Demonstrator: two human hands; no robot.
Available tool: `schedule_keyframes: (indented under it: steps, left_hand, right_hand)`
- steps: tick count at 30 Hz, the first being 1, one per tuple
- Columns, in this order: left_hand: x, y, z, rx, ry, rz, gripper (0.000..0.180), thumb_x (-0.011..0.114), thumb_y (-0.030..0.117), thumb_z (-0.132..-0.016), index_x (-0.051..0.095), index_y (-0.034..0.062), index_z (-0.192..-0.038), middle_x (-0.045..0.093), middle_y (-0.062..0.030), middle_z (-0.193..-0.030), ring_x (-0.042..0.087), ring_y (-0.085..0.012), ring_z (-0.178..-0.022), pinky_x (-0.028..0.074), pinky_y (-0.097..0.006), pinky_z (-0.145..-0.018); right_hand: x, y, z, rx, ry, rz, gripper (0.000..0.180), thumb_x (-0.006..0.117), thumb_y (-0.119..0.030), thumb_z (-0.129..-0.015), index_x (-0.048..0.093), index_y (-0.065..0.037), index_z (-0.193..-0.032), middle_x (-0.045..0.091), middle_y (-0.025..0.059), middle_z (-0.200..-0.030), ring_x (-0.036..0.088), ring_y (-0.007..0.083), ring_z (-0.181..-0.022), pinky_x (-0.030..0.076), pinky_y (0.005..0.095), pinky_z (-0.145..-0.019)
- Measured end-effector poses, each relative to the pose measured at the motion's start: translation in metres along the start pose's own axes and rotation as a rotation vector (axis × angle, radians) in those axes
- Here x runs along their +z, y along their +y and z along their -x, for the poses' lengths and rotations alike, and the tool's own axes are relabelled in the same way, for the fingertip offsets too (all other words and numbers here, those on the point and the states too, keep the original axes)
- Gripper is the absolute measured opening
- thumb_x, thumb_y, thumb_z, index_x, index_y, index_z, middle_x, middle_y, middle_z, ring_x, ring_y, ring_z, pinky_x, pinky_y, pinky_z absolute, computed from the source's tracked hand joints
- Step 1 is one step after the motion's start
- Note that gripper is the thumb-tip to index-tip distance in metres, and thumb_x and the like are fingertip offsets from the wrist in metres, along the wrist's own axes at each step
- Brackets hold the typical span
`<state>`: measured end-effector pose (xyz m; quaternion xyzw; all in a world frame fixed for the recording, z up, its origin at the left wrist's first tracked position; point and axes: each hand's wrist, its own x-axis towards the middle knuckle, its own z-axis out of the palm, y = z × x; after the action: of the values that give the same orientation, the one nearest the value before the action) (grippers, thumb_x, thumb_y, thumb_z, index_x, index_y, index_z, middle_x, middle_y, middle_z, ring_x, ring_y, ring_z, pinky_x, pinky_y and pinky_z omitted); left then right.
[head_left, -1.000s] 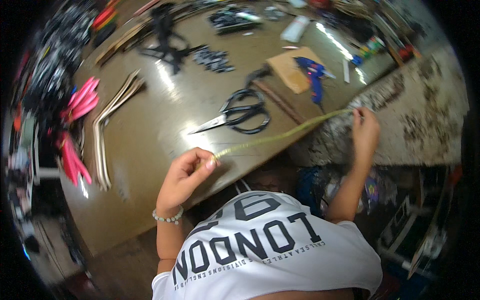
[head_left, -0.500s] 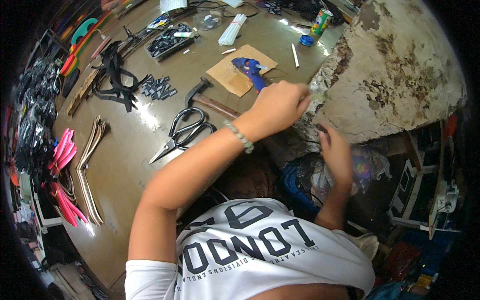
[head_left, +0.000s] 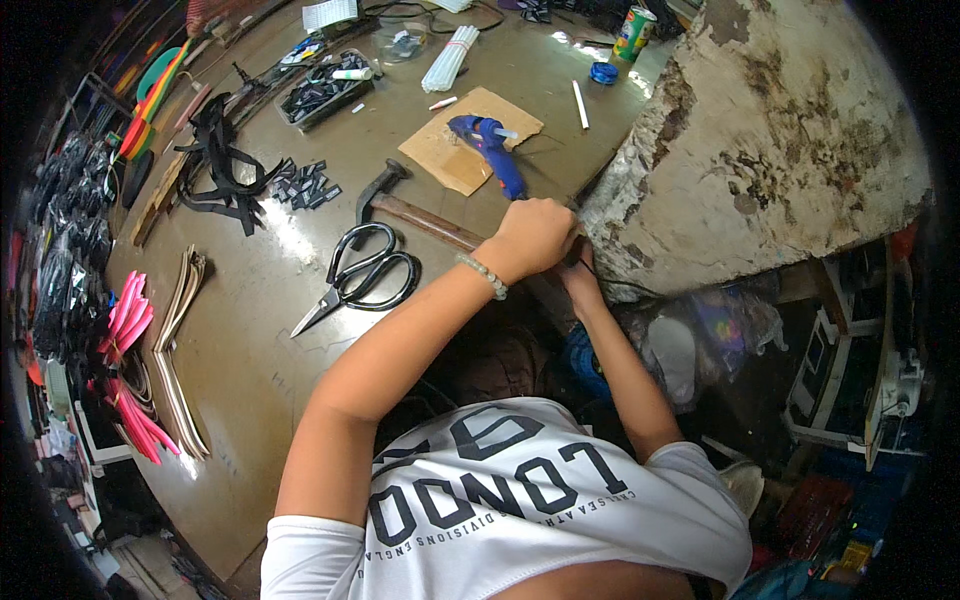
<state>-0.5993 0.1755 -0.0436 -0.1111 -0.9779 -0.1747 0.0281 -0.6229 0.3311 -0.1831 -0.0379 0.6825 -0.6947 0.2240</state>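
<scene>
Pink strips (head_left: 128, 312): 2 bunches at the table's (head_left: 245, 360) left edge.
Beige strips (head_left: 170, 345): bent in the middle, just beside the pink ones.
Black straps (head_left: 215, 160): a loose tangle, farther back.
Small black pieces (head_left: 303, 184): a scattered cluster right of the straps.
Scissors (head_left: 338, 292): flat on the table, 2 looped black handles, tip toward the lower left.
Hammer (head_left: 425, 221): head away from the body, wooden handle slanting to the left wrist.
Glue gun (head_left: 489, 152): blue, partly on brown cardboard (head_left: 450, 140), grip end near the left hand.
Left hand (head_left: 540, 236): back up, fingers curled in; cannot tell what, if anything, is inside. Beaded bracelet (head_left: 483, 276) at the wrist.
Right hand (head_left: 578, 284): just below the left at the table edge, mostly covered; opening and hold cannot be told.
Dark cord (head_left: 630, 288): curves rightward from beside the right hand.
Stained slab (head_left: 755, 150): pale, right of both hands.
</scene>
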Motion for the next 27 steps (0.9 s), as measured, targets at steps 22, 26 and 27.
schedule_keyframes:
  steps: [22, 26, 27]
  left_hand:
    - [0.001, -0.008, 0.015, -0.120, 0.275, 0.620, 0.033, 0.055, 0.032, -0.091, 0.066, 0.0016, -0.090, 0.067, -0.0241, -0.084, 0.067, -0.0422, -0.081, 0.053, -0.051, -0.073]
    - [0.002, 0.005, 0.022, 0.026, 0.085, 0.760, 0.037, 0.054, 0.036, -0.090, 0.068, 0.0011, -0.087, 0.069, -0.0218, -0.080, 0.067, -0.0408, -0.078, 0.052, -0.050, -0.072]
    - [0.001, 0.006, 0.023, 0.022, 0.025, 0.818, 0.043, 0.048, 0.039, -0.093, 0.068, 0.0010, -0.087, 0.070, -0.0184, -0.078, 0.068, -0.0379, -0.077, 0.052, -0.050, -0.072]
  right_hand:
    - [0.008, -0.069, 0.067, -0.265, -0.423, 1.236, 0.039, 0.039, -0.027, -0.105, 0.064, 0.002, -0.095, 0.067, 0.0242, -0.085, 0.065, 0.0426, -0.073, 0.051, 0.0483, -0.071]
    - [0.009, -0.156, 0.087, -0.313, -0.300, 1.051, 0.031, 0.052, -0.023, -0.101, 0.067, 0.004, -0.096, 0.070, 0.0218, -0.092, 0.068, 0.0342, -0.085, 0.049, 0.0423, -0.075]
    - [0.006, -0.170, 0.087, -0.262, -0.302, 0.935, 0.025, 0.057, -0.019, -0.098, 0.064, 0.004, -0.093, 0.068, 0.0127, -0.081, 0.062, 0.0199, -0.074, 0.048, 0.0342, -0.070]
